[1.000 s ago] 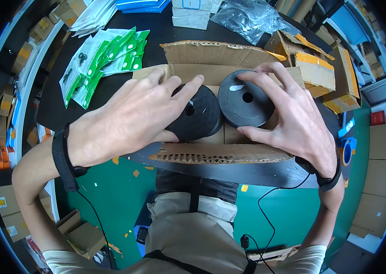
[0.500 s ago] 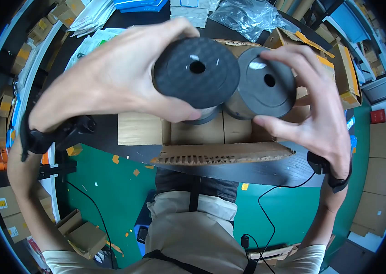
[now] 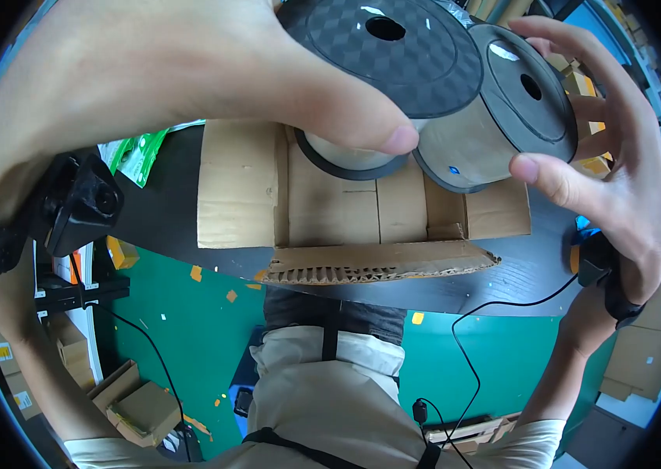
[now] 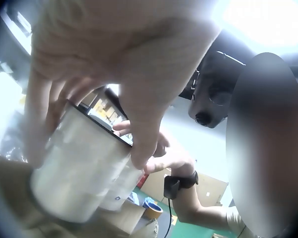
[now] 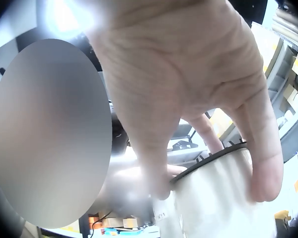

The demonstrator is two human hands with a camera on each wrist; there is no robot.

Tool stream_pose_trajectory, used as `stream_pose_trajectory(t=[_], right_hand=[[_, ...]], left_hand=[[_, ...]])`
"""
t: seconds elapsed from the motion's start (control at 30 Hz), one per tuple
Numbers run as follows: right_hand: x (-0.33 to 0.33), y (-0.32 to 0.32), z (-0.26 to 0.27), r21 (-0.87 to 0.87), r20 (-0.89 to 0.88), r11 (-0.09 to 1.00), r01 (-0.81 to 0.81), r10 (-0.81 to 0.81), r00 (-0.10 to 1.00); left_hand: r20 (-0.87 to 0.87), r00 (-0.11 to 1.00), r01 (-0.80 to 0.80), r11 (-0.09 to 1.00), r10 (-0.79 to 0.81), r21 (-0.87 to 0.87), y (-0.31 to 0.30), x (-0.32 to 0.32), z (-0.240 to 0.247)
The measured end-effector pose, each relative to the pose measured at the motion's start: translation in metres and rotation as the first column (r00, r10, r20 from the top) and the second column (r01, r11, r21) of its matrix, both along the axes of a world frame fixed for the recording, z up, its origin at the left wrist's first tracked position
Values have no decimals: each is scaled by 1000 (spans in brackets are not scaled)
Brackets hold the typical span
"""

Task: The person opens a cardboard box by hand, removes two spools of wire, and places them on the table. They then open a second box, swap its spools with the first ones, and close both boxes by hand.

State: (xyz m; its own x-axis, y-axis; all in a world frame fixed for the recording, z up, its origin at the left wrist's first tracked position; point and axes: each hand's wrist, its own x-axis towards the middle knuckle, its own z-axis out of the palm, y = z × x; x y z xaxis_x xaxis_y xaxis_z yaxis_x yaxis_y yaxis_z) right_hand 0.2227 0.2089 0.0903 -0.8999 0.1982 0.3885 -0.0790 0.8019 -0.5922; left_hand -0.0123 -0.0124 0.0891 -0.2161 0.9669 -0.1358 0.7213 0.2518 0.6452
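My left hand [image 3: 182, 78] grips a spool [image 3: 424, 74] with a checkered black flange, its thumb across the near side and its fingers hidden behind. Pale, translucent material is wound on this spool, as the left wrist view shows of the wound spool [image 4: 84, 168]. A second dark-flanged spool [image 3: 502, 109], tilted beside the first, is held by my right hand [image 3: 619, 172] between thumb and fingers at the flange. In the right wrist view, fingertips lie along the pale side of that spool [image 5: 213, 198]. Both spools are raised above an open cardboard box [image 3: 334, 215].
The box's flaps [image 3: 241, 195] spread out over the dark table [image 3: 166, 195]. Green-and-white packets [image 3: 141, 152] lie left of the box. Cables [image 3: 467, 352] run from both wrist cameras. A small carton [image 3: 147, 410] sits on the green floor.
Both hands have lifted the spools up out of the box and toward the head camera, so they look much larger. The right spool has tilted, showing its wound side.
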Motion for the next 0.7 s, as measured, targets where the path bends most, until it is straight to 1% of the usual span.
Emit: stream_pose_trajectory(t=[0.03, 0.27, 0.3, 0.4, 0.43, 0.53, 0.57, 0.67, 0.7], right_hand=[[0, -3, 3, 4, -2, 1000, 4, -4, 1000], [-5, -26, 11, 21, 252, 995, 93, -95, 963], [-6, -27, 11, 23, 253, 995, 95, -98, 963], [-12, -27, 4, 29, 331, 997, 68, -74, 941], [-13, -29, 2, 31, 330, 997, 70, -76, 941], [-13, -33, -3, 147, 358, 987, 59, -109, 928], [-14, -33, -5, 147, 359, 987, 56, -107, 927], [-15, -28, -15, 189, 348, 982, -16, -52, 936], [-16, -28, -18, 190, 350, 982, -17, -51, 935]], left_hand=[[7, 1000, -3, 1000, 3, -8, 0, 1, 2], [61, 998, -17, 997, 22, -76, 5, 8, 6], [71, 997, -21, 996, 27, -87, 5, 8, 7], [99, 994, -29, 992, 41, -120, 7, 5, 13], [99, 994, -27, 993, 39, -118, 6, 4, 12], [45, 999, 18, 991, -12, -133, 5, -1, 3], [47, 999, 16, 991, -10, -134, 4, -2, 0], [-16, 1000, -6, 993, 4, -114, 2, 0, -14], [-14, 1000, -7, 994, 5, -113, 2, 0, -17]])
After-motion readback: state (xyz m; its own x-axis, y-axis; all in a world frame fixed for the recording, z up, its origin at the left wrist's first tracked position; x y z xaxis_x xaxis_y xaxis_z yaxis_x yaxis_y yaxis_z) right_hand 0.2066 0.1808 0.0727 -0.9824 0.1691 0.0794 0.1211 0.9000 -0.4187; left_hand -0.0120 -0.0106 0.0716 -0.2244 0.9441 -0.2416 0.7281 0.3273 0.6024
